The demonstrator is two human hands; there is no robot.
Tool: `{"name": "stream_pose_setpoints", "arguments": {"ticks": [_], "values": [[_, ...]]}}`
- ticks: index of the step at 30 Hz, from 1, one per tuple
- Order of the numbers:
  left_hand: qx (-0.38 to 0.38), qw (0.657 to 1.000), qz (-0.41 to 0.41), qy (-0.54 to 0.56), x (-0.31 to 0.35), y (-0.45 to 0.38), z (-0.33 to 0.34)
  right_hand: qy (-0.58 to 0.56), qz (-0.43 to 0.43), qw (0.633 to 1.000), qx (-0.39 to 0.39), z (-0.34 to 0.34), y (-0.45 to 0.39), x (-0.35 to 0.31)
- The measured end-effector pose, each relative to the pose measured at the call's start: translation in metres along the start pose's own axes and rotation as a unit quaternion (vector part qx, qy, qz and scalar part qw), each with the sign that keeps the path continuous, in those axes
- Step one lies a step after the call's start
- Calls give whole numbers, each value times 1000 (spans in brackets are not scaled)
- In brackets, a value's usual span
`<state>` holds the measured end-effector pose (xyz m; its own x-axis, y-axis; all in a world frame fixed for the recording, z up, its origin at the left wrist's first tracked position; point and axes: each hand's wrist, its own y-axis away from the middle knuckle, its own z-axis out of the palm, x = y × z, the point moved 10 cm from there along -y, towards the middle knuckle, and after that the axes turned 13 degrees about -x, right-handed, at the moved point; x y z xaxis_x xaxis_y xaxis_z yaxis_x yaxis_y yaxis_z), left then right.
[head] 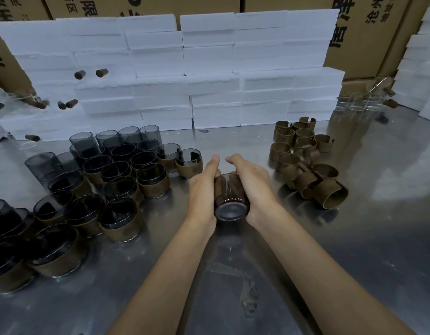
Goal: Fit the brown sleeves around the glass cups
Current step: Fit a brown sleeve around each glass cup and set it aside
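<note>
Both my hands hold one dark glass cup (230, 201) above the middle of the steel table, its base turned toward me. My left hand (203, 187) grips its left side and my right hand (251, 182) wraps its right side. A brown sleeve seems to sit around the cup under my palms, mostly hidden. Loose brown sleeves (305, 160) lie heaped to the right. Sleeved cups (119, 218) stand in a cluster to the left, with several bare smoky cups (129, 136) behind them.
The steel table (354, 238) carries a wall of white foam boxes (185, 76) along its back. Cardboard cartons (368, 32) stand behind. Clear glass cups (361, 102) sit at the back right. Small brown pieces (79, 74) show at the left.
</note>
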<state>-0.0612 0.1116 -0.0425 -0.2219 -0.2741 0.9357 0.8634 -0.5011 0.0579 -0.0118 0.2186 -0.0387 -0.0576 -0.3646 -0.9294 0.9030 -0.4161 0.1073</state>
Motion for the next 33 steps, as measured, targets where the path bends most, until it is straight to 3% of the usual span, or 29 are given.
{"name": "stream_pose_setpoints", "arguments": {"ticks": [7,11,16,19,22,24,27,30,33], "values": [[-20,1000,9,-22,2,-7,1,-9,-29,999,16,-5,1,-9],[-123,992,-19,-34,-1,-9,22,14,-76,996,52,-23,0,-31],[-192,968,-15,-161,-8,-1,40,56,-150,982,102,-46,2,-59],[-172,980,5,-101,-4,-1,37,60,-162,981,91,-45,1,-60],[-142,989,22,37,2,-6,29,-4,-155,988,11,-31,-5,-54],[-128,979,16,157,5,-9,23,-10,-112,991,-68,-16,-12,-44],[-135,951,-2,279,8,-8,16,99,-50,981,-158,6,-13,-23],[-152,950,-12,274,9,-7,14,189,-84,966,-156,20,-9,-18],[-124,972,-28,199,5,-8,11,232,-157,955,-93,22,-5,-28]]}}
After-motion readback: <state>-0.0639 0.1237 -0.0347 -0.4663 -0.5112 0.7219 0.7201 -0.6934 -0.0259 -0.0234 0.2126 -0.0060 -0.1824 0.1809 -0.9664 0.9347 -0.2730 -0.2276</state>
